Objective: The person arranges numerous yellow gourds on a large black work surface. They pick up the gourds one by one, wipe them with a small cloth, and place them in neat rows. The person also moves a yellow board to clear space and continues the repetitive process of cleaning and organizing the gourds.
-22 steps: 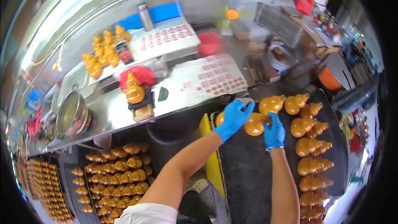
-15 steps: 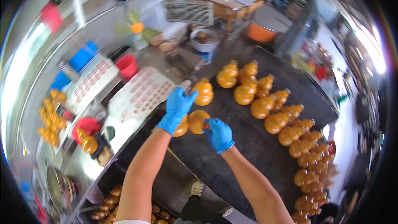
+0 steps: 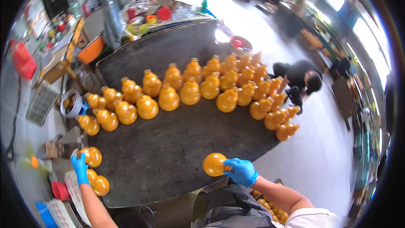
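Note:
My right hand, in a blue glove, grips a glossy orange gourd-shaped bottle by its narrow end. The bottle's round base points left, over the near part of the dark table. At the far left, my blue-gloved left hand has its fingers closed beside the neck of another gourd-shaped bottle. A small pale piece shows at those fingertips, too small to name. Just nearer to me, one more gourd-shaped bottle lies on the table's left end, next to my left wrist.
Several gourd-shaped bottles stand in curved rows along the table's far side and right end. A person in dark clothes bends beyond the right end. A white bucket and a red container are at left. More bottles sit below my right forearm.
My view has swung right. My right hand has carried a gourd-shaped bottle away from the left end toward my body's right. My left hand stays by the bottles at the left end.

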Motion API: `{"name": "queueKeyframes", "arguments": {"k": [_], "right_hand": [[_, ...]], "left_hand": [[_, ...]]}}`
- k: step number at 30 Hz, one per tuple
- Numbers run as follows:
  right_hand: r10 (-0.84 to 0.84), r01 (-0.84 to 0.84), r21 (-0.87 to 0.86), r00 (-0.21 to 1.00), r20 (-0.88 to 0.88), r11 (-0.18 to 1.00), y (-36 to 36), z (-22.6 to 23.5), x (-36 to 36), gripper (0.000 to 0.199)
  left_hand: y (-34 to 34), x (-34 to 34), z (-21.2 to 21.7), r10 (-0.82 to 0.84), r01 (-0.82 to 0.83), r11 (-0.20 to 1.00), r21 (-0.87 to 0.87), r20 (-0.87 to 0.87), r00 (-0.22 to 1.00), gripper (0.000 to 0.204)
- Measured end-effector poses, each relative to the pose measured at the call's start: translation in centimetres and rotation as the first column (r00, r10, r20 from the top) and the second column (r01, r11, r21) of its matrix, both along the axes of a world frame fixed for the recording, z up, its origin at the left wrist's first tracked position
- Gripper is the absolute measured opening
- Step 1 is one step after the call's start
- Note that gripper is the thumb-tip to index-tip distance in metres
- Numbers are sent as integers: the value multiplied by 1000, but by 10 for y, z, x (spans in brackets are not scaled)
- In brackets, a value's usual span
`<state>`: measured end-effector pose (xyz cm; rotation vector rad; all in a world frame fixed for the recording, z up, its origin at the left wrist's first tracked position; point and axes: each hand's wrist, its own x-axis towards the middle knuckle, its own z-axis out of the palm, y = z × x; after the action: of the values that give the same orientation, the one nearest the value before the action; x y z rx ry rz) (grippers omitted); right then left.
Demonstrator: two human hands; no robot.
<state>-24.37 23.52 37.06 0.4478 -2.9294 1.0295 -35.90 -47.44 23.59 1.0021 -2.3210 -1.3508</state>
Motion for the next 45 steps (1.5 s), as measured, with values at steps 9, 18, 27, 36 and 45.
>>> {"name": "queueKeyframes", "arguments": {"k": [9,18,27,36,45], "right_hand": [[-557,568,32,815,-160,822,136,-4,69,33],[-646,655,0,744,-169,755,211,-8,78,33],[-543,545,-24,828,-144,838,255,-10,61,30],[-494,485,-110,865,-88,868,295,-7,55,33],[-362,352,-119,929,-74,928,331,-11,40,33]], "left_hand": [[45,2,19,28,12,982,-187,213,977,44],[273,17,106,-500,473,817,-328,3,866,24],[578,-15,127,-737,746,661,79,-114,666,22],[768,-57,90,-802,778,594,-202,-72,593,25],[803,-82,65,-735,714,670,-205,-44,677,25]]}}
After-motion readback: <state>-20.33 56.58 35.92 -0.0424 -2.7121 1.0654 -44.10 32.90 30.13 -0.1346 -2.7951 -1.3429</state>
